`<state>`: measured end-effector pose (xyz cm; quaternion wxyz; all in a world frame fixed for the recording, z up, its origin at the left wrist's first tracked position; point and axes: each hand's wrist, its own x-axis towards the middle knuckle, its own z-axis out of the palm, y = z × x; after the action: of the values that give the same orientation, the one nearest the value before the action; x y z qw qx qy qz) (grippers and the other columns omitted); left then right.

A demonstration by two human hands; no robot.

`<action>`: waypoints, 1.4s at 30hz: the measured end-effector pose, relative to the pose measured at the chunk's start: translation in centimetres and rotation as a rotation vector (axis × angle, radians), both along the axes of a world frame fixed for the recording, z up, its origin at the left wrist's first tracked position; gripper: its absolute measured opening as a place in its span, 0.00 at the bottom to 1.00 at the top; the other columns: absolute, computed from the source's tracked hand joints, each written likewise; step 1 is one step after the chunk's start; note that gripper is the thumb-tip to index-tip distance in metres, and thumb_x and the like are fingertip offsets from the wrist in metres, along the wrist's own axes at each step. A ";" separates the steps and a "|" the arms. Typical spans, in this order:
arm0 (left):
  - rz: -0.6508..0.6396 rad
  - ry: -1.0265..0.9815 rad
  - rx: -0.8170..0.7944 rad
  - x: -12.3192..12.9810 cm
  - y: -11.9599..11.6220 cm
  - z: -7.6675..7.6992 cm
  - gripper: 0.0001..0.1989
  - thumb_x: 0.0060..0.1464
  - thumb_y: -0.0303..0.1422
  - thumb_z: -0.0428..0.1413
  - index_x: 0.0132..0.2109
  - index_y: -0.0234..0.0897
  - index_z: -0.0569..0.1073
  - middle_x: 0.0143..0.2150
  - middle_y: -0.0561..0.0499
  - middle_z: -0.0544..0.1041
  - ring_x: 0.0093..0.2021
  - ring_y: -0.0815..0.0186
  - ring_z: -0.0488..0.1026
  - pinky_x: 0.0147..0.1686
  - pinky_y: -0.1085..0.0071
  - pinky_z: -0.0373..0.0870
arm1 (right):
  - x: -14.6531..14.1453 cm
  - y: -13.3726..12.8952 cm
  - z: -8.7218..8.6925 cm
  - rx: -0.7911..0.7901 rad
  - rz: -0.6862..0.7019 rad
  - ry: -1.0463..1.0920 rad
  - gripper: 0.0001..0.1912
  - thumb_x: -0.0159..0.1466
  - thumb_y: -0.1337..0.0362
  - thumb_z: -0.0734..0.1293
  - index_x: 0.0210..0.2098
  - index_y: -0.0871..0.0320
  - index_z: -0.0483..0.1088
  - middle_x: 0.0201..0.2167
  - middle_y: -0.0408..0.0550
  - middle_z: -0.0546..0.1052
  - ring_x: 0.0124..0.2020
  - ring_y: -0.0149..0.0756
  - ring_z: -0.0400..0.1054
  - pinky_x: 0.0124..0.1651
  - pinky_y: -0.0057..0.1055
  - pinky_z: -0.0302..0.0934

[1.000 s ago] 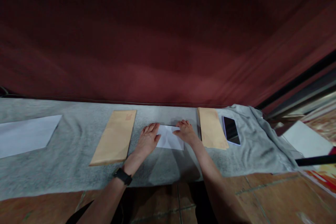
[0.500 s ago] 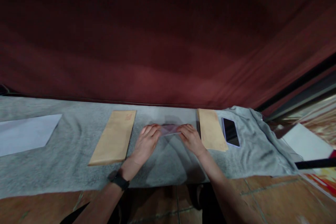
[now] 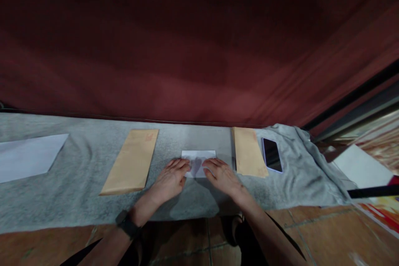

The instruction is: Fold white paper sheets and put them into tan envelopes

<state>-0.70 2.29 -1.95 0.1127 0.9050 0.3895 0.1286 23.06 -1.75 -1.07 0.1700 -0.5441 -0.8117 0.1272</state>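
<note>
A small white folded sheet of paper [image 3: 198, 154] lies flat on the grey cloth, straight in front of me. My left hand [image 3: 173, 176] rests on its left end with the fingers stretched out. Over the right end lies my right hand [image 3: 220, 174], its fingers also extended and the thumb apart. Between the two hands the paper's middle shows, in shadow; its side edges are partly covered by my fingers.
To the left lies a brown envelope [image 3: 132, 162], and farther left white paper sheets [image 3: 29, 156]. A stack of brown envelopes [image 3: 249, 151] and a phone [image 3: 272, 155] are on the right. A dark red surface [image 3: 193, 70] rises behind the grey cloth [image 3: 81, 183].
The paper was held up, tilted, between the fingertips of both hands. Now it lies flat on the cloth under my flattened hands, which have come slightly lower in view.
</note>
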 end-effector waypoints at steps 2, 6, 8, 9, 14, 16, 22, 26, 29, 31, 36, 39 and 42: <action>0.010 -0.028 -0.019 0.8 -0.2 -0.4 0.26 0.56 0.24 0.51 0.61 0.40 0.73 0.64 0.46 0.75 0.64 0.59 0.70 0.66 0.58 0.63 | -1.0 0.4 -1.1 0.037 -0.098 0.049 0.21 0.74 0.66 0.55 0.60 0.57 0.71 0.58 0.51 0.76 0.61 0.38 0.68 0.65 0.37 0.62; 0.060 -0.023 -0.002 2.9 -0.4 -2.5 0.29 0.68 0.36 0.42 0.73 0.32 0.57 0.72 0.40 0.62 0.72 0.60 0.58 0.70 0.55 0.56 | -3.5 0.2 -3.7 0.076 -0.135 -0.023 0.27 0.72 0.68 0.56 0.69 0.62 0.61 0.68 0.55 0.66 0.70 0.41 0.58 0.72 0.43 0.54; 0.110 0.003 0.057 3.7 -0.5 -3.6 0.30 0.70 0.38 0.40 0.73 0.31 0.56 0.73 0.39 0.60 0.74 0.58 0.55 0.72 0.53 0.51 | -4.3 -0.2 -4.7 0.099 -0.154 -0.102 0.30 0.71 0.69 0.55 0.72 0.65 0.55 0.72 0.56 0.60 0.73 0.42 0.51 0.74 0.45 0.50; 0.135 0.011 0.087 4.0 -0.5 -4.0 0.30 0.70 0.40 0.40 0.73 0.30 0.57 0.73 0.38 0.59 0.74 0.57 0.53 0.72 0.52 0.50 | -4.5 -0.4 -5.0 0.109 -0.168 -0.135 0.30 0.71 0.69 0.55 0.72 0.66 0.53 0.73 0.56 0.57 0.74 0.42 0.49 0.74 0.45 0.48; 0.229 0.050 0.137 4.0 -0.3 -4.5 0.35 0.69 0.47 0.41 0.71 0.23 0.59 0.73 0.33 0.58 0.75 0.52 0.51 0.72 0.53 0.50 | -3.9 -0.6 -5.7 0.151 -0.272 -0.175 0.30 0.73 0.64 0.56 0.72 0.67 0.53 0.73 0.59 0.56 0.74 0.46 0.48 0.74 0.48 0.47; 0.253 0.068 0.143 3.6 -0.2 -4.4 0.36 0.69 0.47 0.42 0.71 0.22 0.58 0.73 0.33 0.58 0.75 0.52 0.51 0.72 0.53 0.49 | -3.4 -0.6 -5.8 0.174 -0.299 -0.171 0.30 0.74 0.61 0.56 0.72 0.68 0.53 0.72 0.61 0.57 0.74 0.48 0.49 0.73 0.49 0.47; 0.327 0.088 0.143 2.7 -0.2 -4.2 0.36 0.69 0.48 0.41 0.71 0.22 0.57 0.74 0.32 0.56 0.75 0.51 0.51 0.72 0.52 0.50 | -2.0 -0.9 -6.1 0.212 -0.359 -0.193 0.32 0.75 0.55 0.57 0.72 0.68 0.52 0.72 0.64 0.57 0.73 0.50 0.51 0.72 0.50 0.48; 0.372 0.077 0.171 2.3 -0.3 -4.5 0.36 0.69 0.48 0.41 0.72 0.25 0.56 0.74 0.33 0.57 0.74 0.51 0.53 0.71 0.51 0.50 | -1.2 -1.2 -6.1 0.186 -0.368 -0.217 0.35 0.75 0.53 0.56 0.72 0.72 0.52 0.72 0.66 0.56 0.73 0.52 0.50 0.72 0.51 0.48; 0.380 0.076 0.183 2.1 -0.3 -4.7 0.36 0.69 0.47 0.40 0.72 0.23 0.57 0.73 0.32 0.57 0.74 0.50 0.54 0.72 0.51 0.50 | -0.9 -1.3 -6.1 0.168 -0.380 -0.217 0.35 0.75 0.52 0.55 0.72 0.72 0.51 0.72 0.67 0.56 0.74 0.52 0.49 0.72 0.52 0.47; 0.388 0.094 0.168 2.0 -0.3 -4.6 0.36 0.69 0.46 0.40 0.71 0.21 0.57 0.73 0.32 0.57 0.74 0.50 0.53 0.72 0.51 0.50 | -0.7 -1.3 -6.2 0.159 -0.387 -0.214 0.35 0.75 0.52 0.55 0.72 0.72 0.51 0.72 0.67 0.56 0.74 0.52 0.48 0.72 0.53 0.47; 0.411 0.153 0.089 1.6 -0.2 -3.7 0.33 0.69 0.44 0.41 0.72 0.29 0.58 0.74 0.37 0.57 0.75 0.50 0.51 0.72 0.46 0.42 | -0.4 -1.1 -5.9 0.183 -0.389 -0.168 0.34 0.75 0.54 0.54 0.72 0.72 0.52 0.72 0.68 0.55 0.74 0.55 0.47 0.72 0.56 0.45; 0.434 0.116 0.084 0.8 0.3 -2.6 0.32 0.69 0.44 0.41 0.73 0.31 0.57 0.75 0.38 0.56 0.76 0.50 0.48 0.72 0.46 0.42 | -1.4 -0.8 -5.1 0.207 -0.347 -0.109 0.32 0.76 0.56 0.53 0.73 0.70 0.51 0.73 0.65 0.54 0.75 0.53 0.46 0.72 0.55 0.45; 0.532 0.050 0.103 -1.0 1.3 -1.4 0.32 0.69 0.42 0.41 0.73 0.31 0.56 0.75 0.36 0.53 0.76 0.49 0.46 0.71 0.43 0.42 | -3.4 -0.7 -4.5 0.187 -0.229 -0.071 0.30 0.76 0.58 0.52 0.73 0.63 0.50 0.74 0.58 0.53 0.75 0.48 0.45 0.73 0.52 0.46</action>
<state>-1.66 3.61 -3.30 0.0193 0.7785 0.6090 0.1506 19.67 -2.46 -5.52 0.2044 -0.6191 -0.7581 0.0116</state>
